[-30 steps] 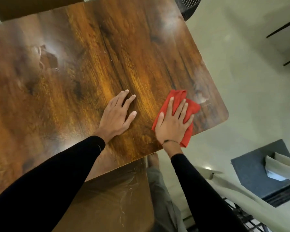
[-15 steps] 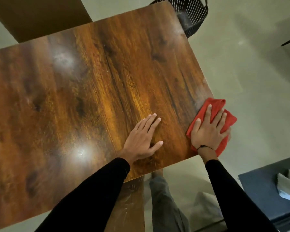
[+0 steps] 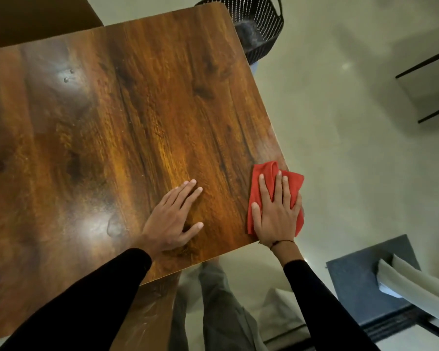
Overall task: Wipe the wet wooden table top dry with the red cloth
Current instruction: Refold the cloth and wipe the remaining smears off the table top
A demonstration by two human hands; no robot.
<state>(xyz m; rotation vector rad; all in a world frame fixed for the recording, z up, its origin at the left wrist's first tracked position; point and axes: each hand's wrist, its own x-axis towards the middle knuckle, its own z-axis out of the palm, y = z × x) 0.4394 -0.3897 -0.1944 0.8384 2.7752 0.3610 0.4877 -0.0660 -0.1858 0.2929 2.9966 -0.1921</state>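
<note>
Our right hand point(image 3: 276, 211) lies flat on the red cloth point(image 3: 274, 191), fingers straight and a little spread, pressing it onto the worktop point(image 3: 137, 110) at the corner nearest us, about four o'clock of the wooden top. The cloth is folded; its right part hangs past the worktop's edge, and the little finger sits over that edge. A thin dark band point(image 3: 281, 243) circles the wrist above a black sleeve point(image 3: 322, 307).

Our left hand point(image 3: 174, 219) rests palm down on bare wood at nine o'clock of the cloth, near but apart from it, fingers straight and close together, thumb splayed toward three o'clock. It holds nothing. Its sleeve point(image 3: 86, 300) is black too.

A puddle point(image 3: 114, 225) shines at nine o'clock of the left hand, and two small drops point(image 3: 69, 76) sit far off at eleven o'clock, in a pale glare.

Beyond the worktop's far corner, at one o'clock, a black perforated basket point(image 3: 261, 24) stands on the pale floor point(image 3: 340, 148). At five o'clock lies a dark grey mat point(image 3: 352, 282) with pale fabric point(image 3: 416, 287) over it. Below the near edge we see grey trousers point(image 3: 221, 312).
</note>
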